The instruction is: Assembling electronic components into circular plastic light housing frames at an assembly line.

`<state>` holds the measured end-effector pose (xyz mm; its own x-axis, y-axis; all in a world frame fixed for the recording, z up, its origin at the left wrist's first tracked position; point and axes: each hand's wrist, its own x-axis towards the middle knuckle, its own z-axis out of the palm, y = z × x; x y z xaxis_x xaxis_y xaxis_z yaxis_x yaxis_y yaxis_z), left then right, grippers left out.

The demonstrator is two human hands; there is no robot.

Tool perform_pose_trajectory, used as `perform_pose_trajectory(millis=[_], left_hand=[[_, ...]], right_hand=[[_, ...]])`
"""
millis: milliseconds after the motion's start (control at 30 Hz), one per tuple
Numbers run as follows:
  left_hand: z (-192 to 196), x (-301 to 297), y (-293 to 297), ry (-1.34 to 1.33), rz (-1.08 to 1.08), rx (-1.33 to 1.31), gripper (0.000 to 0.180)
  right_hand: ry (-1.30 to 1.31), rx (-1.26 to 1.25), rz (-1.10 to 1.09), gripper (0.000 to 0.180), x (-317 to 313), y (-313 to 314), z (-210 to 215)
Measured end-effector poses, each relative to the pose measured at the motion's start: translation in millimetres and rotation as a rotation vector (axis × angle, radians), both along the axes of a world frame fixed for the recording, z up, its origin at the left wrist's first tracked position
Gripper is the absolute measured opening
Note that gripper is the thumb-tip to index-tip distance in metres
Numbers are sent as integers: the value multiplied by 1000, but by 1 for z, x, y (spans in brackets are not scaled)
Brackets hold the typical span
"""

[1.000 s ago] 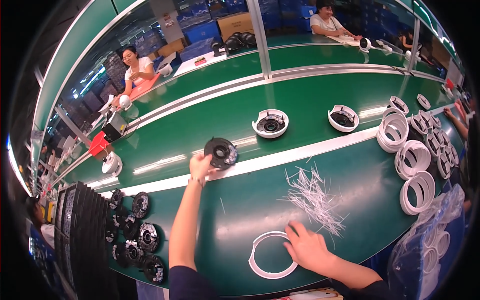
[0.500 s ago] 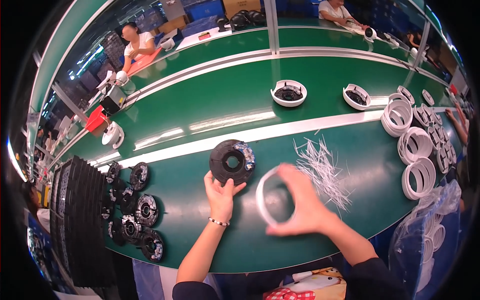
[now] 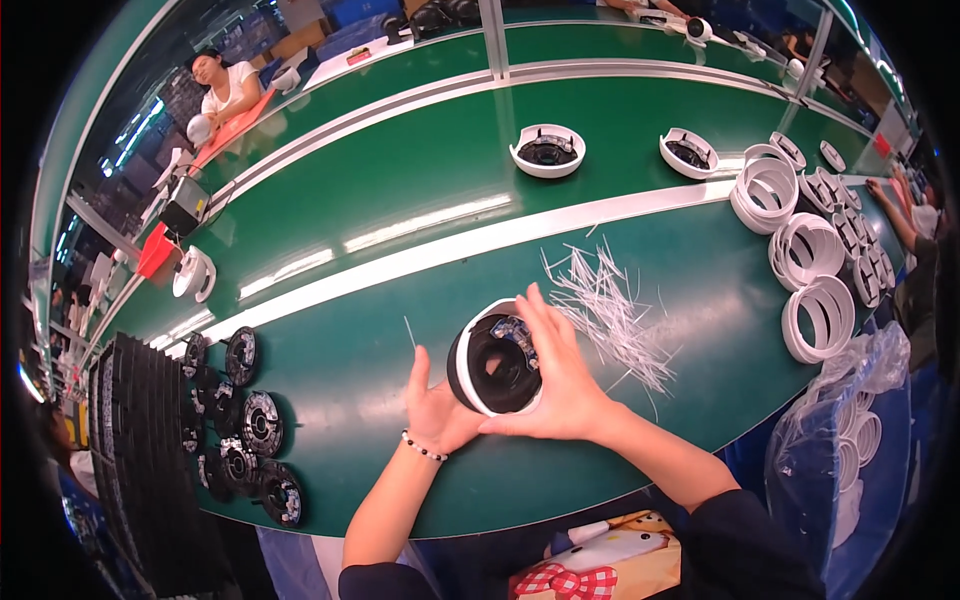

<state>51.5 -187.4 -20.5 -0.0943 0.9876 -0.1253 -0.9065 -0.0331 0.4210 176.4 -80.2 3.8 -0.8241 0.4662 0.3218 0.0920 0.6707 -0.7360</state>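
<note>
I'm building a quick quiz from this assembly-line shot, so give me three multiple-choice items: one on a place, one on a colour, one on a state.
1. Where does the pile of thin white strips lie?
A. right of the hands
B. left of the hands
C. in the plastic bag

2. What colour is the worktable?
A. grey
B. green
C. red

3. How is the black disc with white ring held?
A. lying untouched
B. by one hand
C. between left hand and right hand

Answers: 1 A, strips spread rightward; 2 B, green surface; 3 C, both hands grip it.
</note>
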Motion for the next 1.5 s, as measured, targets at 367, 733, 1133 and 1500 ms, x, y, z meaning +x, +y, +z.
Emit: perform_pose_trajectory(millis=[367, 733, 1133, 1500], left_hand=[[-5, 7, 14, 62, 203, -93, 47], [-9, -5, 1, 2, 101, -10, 82], [-25, -7, -9, 199, 43, -14, 75], [-1, 16, 10, 239, 261, -39, 61]], right_hand=[[51, -78, 80, 108, 1, 0, 1], [-25, 132, 143, 103, -12, -9, 9], [134, 194, 298, 100, -7, 0, -6], [142, 135, 124, 103, 3, 3, -3]])
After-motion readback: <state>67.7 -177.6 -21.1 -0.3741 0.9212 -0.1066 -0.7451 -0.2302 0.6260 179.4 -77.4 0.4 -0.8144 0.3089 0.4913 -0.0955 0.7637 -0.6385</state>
